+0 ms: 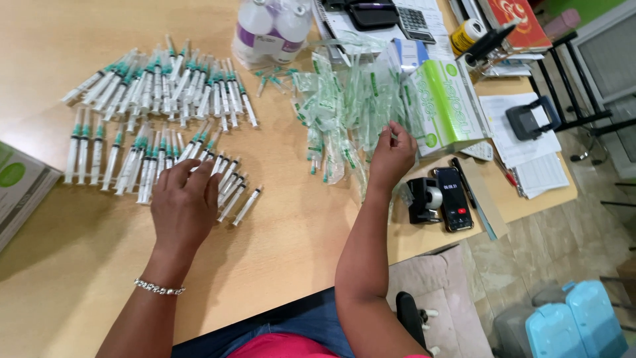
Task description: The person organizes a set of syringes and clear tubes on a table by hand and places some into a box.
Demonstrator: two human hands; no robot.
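My left hand (183, 202) lies flat, fingers spread, on the near row of capped syringes (142, 159) with green tips laid out on the wooden table (278, 225). A second, larger row of syringes (165, 86) lies farther away. My right hand (392, 154) reaches into a heap of clear and green plastic syringe wrappers (344, 106), fingers pinching at a wrapper. A green and white box (442, 106) lies just right of that hand.
Two clear bottles (271, 26) stand at the far edge. A tape dispenser (424, 199) and a phone (455, 197) lie near the table's right edge, with papers, a calculator (414, 20) and a hole punch (530, 118) beyond. A flat box (20, 185) sits at left.
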